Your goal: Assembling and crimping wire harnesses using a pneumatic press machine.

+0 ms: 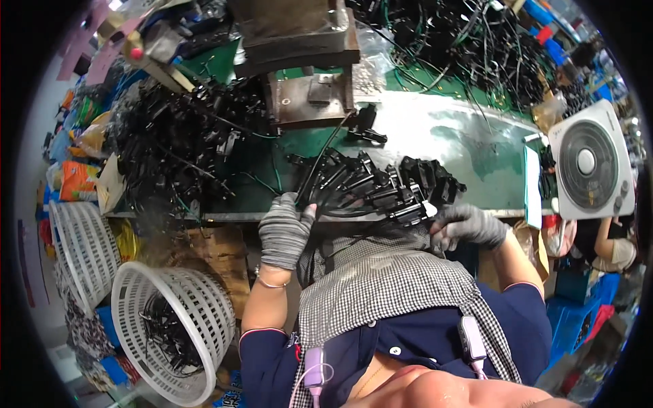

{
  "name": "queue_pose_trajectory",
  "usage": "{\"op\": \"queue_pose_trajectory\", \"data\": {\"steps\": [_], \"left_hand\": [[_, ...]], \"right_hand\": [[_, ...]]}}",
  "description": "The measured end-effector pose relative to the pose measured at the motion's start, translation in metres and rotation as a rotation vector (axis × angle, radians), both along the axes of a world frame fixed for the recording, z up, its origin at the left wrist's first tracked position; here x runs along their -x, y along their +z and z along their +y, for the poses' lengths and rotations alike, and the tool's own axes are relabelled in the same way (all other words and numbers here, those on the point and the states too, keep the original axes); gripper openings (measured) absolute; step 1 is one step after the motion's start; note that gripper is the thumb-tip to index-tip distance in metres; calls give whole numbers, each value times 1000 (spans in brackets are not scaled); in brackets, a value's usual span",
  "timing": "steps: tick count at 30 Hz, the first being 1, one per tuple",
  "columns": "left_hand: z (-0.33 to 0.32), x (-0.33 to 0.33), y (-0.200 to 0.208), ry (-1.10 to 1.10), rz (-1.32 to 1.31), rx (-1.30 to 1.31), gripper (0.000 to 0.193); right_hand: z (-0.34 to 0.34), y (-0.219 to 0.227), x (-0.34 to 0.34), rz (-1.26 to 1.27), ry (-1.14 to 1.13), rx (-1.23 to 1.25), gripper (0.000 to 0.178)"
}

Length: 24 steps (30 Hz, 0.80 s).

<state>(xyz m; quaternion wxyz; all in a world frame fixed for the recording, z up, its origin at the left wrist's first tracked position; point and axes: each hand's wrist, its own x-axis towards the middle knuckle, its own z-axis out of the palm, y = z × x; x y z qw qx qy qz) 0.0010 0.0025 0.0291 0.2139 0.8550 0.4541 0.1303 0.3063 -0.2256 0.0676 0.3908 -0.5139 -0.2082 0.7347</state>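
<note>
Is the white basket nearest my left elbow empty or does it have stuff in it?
Not empty: the white basket holds a few black parts, with much mesh wall bare.

bare belt [435,132] ahead, connector pile [177,146] left

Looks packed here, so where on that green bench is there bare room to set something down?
The bare green bench between the metal press and the white fan. Crowded: black parts by the left hand and right hand.
</note>
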Motion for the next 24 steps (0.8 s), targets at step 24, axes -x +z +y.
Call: {"op": "queue_pose_trajectory", "data": {"steps": [24], "left_hand": [[-23,-74,-36,-394,-15,-279,27]], "right_hand": [[25,-86,76,403,-297,258,56]]}}
